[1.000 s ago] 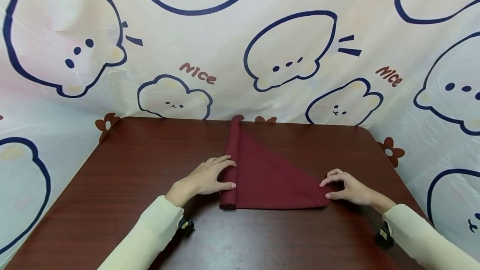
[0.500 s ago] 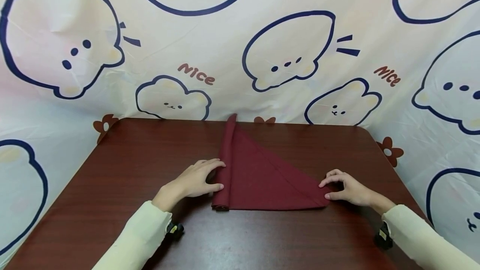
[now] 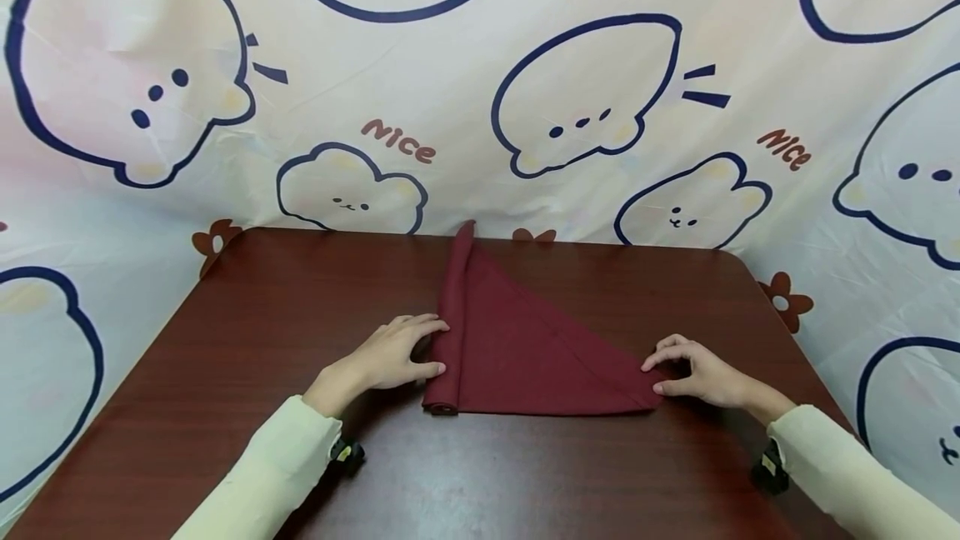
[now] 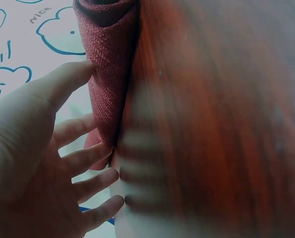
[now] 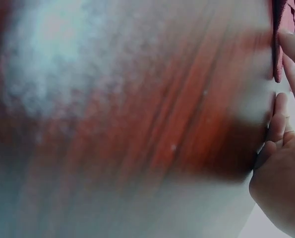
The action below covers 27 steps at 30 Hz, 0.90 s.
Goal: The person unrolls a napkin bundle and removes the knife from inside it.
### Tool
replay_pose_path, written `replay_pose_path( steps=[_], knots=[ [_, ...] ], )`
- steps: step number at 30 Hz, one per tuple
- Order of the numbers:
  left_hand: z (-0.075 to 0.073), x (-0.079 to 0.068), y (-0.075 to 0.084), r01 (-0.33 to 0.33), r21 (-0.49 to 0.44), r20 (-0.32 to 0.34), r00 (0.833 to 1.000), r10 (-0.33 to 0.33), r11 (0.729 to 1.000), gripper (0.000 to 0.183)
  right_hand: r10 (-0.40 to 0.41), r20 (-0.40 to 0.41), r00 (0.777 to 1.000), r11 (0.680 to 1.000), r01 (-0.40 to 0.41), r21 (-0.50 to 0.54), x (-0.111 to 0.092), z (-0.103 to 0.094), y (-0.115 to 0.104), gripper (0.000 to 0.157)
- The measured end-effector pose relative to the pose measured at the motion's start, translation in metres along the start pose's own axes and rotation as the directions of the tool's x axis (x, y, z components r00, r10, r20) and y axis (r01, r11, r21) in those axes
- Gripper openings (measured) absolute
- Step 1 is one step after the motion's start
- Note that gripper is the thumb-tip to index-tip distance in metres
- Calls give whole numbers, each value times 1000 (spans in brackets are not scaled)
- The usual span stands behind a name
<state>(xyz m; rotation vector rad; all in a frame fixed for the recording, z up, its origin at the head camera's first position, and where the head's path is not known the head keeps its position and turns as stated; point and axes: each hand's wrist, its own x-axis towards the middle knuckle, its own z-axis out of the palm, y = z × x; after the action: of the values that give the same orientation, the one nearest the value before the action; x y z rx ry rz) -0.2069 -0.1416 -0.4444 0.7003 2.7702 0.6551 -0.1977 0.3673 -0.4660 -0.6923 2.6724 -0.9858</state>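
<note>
Backdrop [image 3: 450, 73]: pale; it bore blue outlines [image 3: 633, 18] and brown lettering [image 3: 397, 141]. Table [image 3: 555, 482]: brown, wood-grained; it carried one maroon cloth [image 3: 532, 348], rolled along its left side, the rest flat in a triangle. Left hand [image 3: 390, 354]: fingers were spread, thumb and fingertips touching the roll [image 3: 452, 290]. Right hand [image 3: 705, 375]: thumb and forefinger lay at the cloth's right corner; whether they pinched it was unclear.

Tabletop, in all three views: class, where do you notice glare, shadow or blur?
Head: pale glare at the near middle of the dark brown wood-grain tabletop, a shadow beside the cream left sleeve. Left wrist: tabletop blurred, soft shadows next to the fingers of the left hand, the rolled maroon woven cloth crisper. Right wrist: bright white glare at upper left, wood grain largely smeared.
</note>
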Motion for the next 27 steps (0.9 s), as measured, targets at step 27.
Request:
replay_pose_path(
  steps=[27],
  knots=[
    [-3,22,28,-10,45,-31,999,12,999,64,-19,20,1000,998,18,58,1,-5,-1,22]
  ],
)
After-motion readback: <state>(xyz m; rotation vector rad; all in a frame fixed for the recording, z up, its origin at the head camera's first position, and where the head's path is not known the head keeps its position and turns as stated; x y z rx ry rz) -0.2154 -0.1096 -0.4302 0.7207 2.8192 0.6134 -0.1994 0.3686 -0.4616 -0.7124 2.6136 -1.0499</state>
